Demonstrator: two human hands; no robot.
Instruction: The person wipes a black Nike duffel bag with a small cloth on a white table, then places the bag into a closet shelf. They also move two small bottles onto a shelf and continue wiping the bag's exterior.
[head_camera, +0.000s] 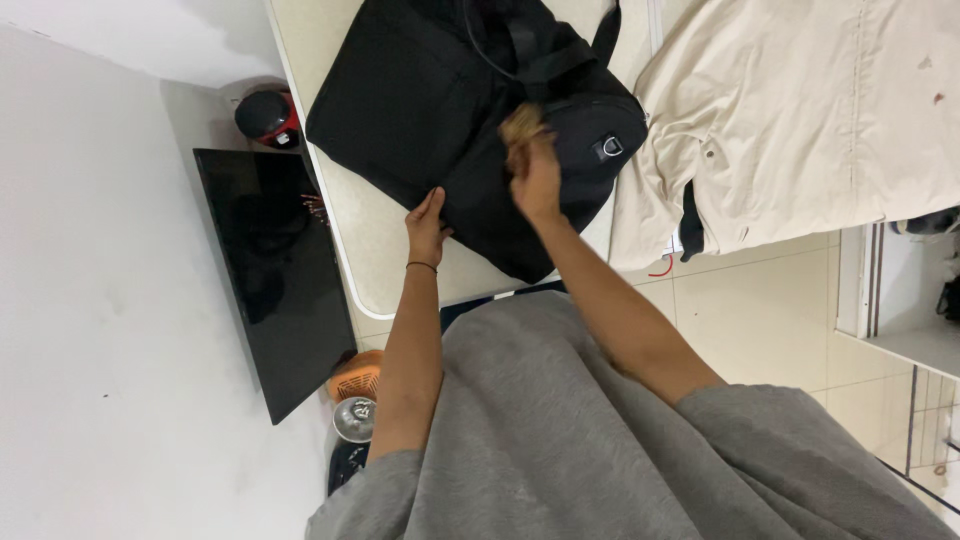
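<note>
A black duffel bag (430, 110) with straps and a metal ring lies on a cream table (375, 250). My left hand (427, 225) rests flat on the bag's near edge, fingers together, a thin dark band on the wrist. My right hand (532, 170) is raised over the middle of the bag, blurred by motion, by the bag's front pocket (590, 125). Whether its fingers grip the fabric or anything else cannot be made out.
A beige garment (800, 110) is spread to the right of the bag. A black flat screen (275, 270) stands left of the table, with a red and black round object (265, 115) behind it. An orange basket (357, 378) and tiled floor (760, 310) lie below.
</note>
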